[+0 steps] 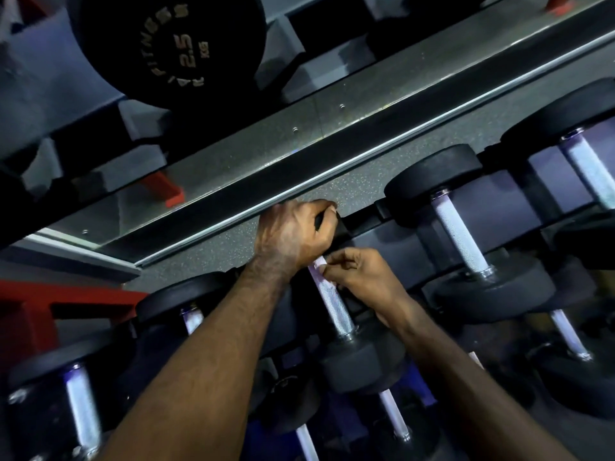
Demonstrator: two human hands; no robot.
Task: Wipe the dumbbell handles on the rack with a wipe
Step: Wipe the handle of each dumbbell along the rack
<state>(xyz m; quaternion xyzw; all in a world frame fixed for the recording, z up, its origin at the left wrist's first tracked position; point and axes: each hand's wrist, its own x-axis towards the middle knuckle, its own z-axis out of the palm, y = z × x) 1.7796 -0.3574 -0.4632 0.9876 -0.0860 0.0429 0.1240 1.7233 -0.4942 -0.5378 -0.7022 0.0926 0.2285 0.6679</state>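
Nearest the head camera, two bare forearms rise from the bottom edge toward the middle of the frame. The left hand (294, 236) is curled shut over the far black rubber head (334, 224) of the middle dumbbell, fingers wrapped over its top edge, seemingly to steady it. The right hand (364, 277) sits just beside it, slightly lower and to the right, its fingertips (327, 262) pressed together on a small pale wipe (318, 263) laid against the upper end of the knurled silver steel handle (329, 301). Only a sliver of the wipe shows, so how much of it is bunched in the palm cannot be told.

That handle runs down to the near black round head (357, 361) at lower centre. More dumbbells of the same kind lie on the dark metal rack (392, 237): one handle to the right (461, 231), another at the far right edge (587, 171), others along the lower left (81, 404). A large black weight marked 2.5 KG (173, 44) shows at upper left, apparently as a reflection in a wall mirror.

The wipe looks thin and limp, likely to crumple or snag on the rough knurling, so wrapping it round the bar and pinching from both sides should serve better than dabbing. The dumbbell is rigid and probably heavy enough to stay put; bracing the head, not the handle, leaves the bar clear.
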